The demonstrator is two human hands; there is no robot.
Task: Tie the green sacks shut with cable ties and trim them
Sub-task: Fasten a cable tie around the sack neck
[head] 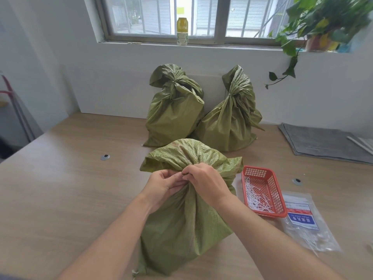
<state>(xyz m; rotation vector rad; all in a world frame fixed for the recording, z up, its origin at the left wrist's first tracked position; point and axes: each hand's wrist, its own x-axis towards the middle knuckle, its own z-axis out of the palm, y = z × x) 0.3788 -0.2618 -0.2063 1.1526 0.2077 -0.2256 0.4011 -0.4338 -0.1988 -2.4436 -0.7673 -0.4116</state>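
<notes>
while both forearms reached in from the lower edge of the view, the left hand (167, 186) and the right hand (203, 182) met at the gathered neck of the near sack (181, 229). the left hand's fingers were curled, pinching the bunched fabric from the left side. the right hand was clenched over the same bunch from the right, knuckles up, fingertips touching those of the left hand. whether a cable tie lay between the fingers could not be told. the near sack stood upright on the table (70, 188), directly beneath and between both hands, with its loose mouth flaring out above the grip point.

just right of the near sack sat a red basket (256, 172) holding white trimmed ends (258, 197). a clear packet of cable ties (306, 223) lay flat on the table beside the basket, on its right. two round metal discs were set in the tabletop, one on the left (105, 157) and one on the right (297, 181).

behind the near sack, two further green sacks stood side by side, touching, against the wall: the left tied sack (175, 110) and the right tied sack (232, 118), each cinched at the neck. a grey cloth (323, 142) lay at the far right of the table. on the window sill stood a bottle (182, 31), and a leafy plant (323, 17) hung at the upper right.
</notes>
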